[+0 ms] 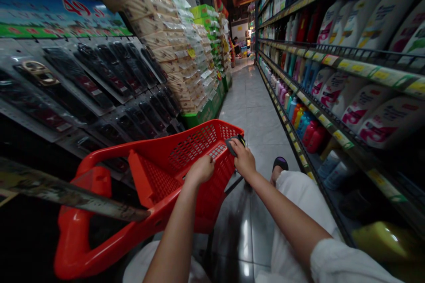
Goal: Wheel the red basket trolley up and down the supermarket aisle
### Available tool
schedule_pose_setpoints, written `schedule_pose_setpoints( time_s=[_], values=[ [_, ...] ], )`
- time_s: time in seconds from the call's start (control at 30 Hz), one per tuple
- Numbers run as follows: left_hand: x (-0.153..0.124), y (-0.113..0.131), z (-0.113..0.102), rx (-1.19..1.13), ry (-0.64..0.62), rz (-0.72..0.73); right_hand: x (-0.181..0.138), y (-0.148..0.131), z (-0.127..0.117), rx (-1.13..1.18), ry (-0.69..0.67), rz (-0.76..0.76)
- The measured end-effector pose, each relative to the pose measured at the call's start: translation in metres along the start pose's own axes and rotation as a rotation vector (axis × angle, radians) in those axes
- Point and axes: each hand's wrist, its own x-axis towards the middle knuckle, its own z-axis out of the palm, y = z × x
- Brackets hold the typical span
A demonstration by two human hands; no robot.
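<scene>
A red plastic shopping cart (212, 205) stands tilted across the view in front of me, its handle end at the lower left. My left hand (201, 170) is closed at the near side rim, its fingertips mostly hidden. Farther along, at the front corner of the basket, my right hand (244, 155) presses a dark grey cloth-like piece (230, 146) against the rim. A black and yellow edge shows beside its fingers; I cannot tell whether it belongs to the same piece. Through the basket's lattice I see no goods.
A worn pole (76, 196) crosses the cart's handle end. Packaged belts (86, 70) hang at left, beside stacked packs (166, 48). Shelves of bottles (375, 101) line the right. The tiled aisle (245, 93) runs ahead; a person (236, 46) is far off.
</scene>
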Motion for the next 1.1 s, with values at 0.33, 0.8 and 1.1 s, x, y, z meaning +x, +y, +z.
schedule_pose_setpoints(
  time_s=[0.33, 0.8, 1.1],
  values=[
    [0.009, -0.008, 0.001, -0.242, 0.072, 0.033, -0.042, -0.008, 0.022, 0.162, 0.042, -0.131],
    [0.011, -0.003, -0.001, -0.252, 0.097, -0.011, -0.022, -0.015, 0.039, 0.129, 0.156, 0.263],
    [0.017, 0.000, -0.004, -0.221, 0.113, -0.009, -0.075, -0.070, 0.044, 0.111, 0.066, -0.051]
  ],
)
